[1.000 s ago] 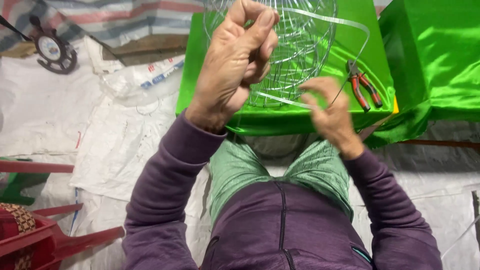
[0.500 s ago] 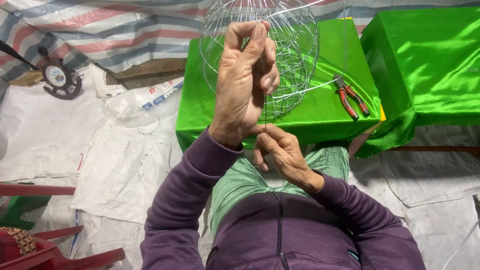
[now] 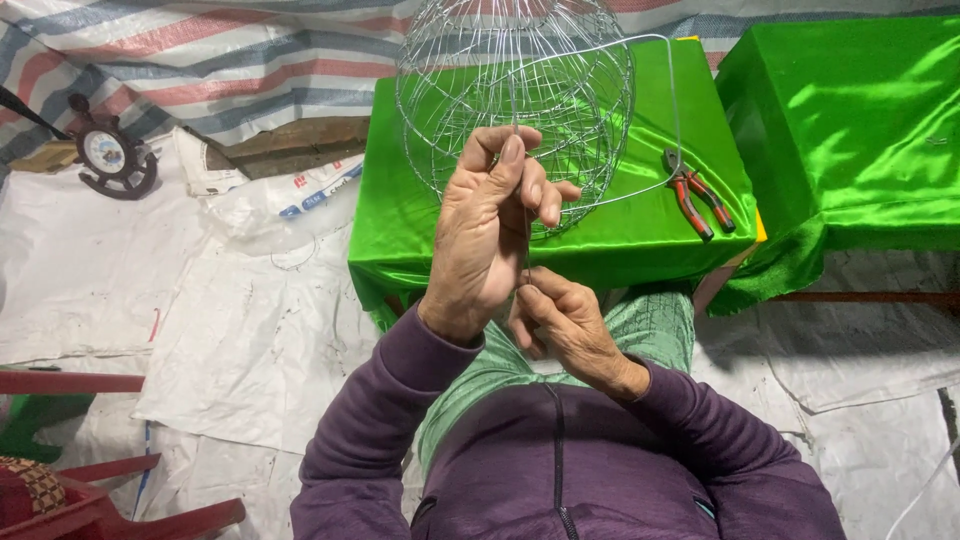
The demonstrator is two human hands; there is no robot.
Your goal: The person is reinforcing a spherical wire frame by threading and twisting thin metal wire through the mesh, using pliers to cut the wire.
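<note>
A round wire cage frame (image 3: pixel 520 90) of thin silver wire is held up over a green satin-covered table (image 3: pixel 430 210). My left hand (image 3: pixel 495 230) is raised in front of the frame, thumb and fingers pinching a thin wire that runs down from it. My right hand (image 3: pixel 560 320) sits lower, close to my chest, gripping the lower end of the same wire. A long loose wire loops from the frame's top right down toward the pliers.
Red-handled pliers (image 3: pixel 697 195) lie on the table's right side. A second green-covered table (image 3: pixel 850 130) stands at right. White sacking (image 3: pixel 200 330) covers the floor, a striped tarp (image 3: pixel 200 60) lies behind. A small wheel-shaped clock (image 3: pixel 112 155) and red plastic furniture (image 3: pixel 70 490) are at left.
My right hand dropped from beside the frame to near my chest, pulling the wire down. My left hand lowered slightly. The view tilted, showing more of the frame.
</note>
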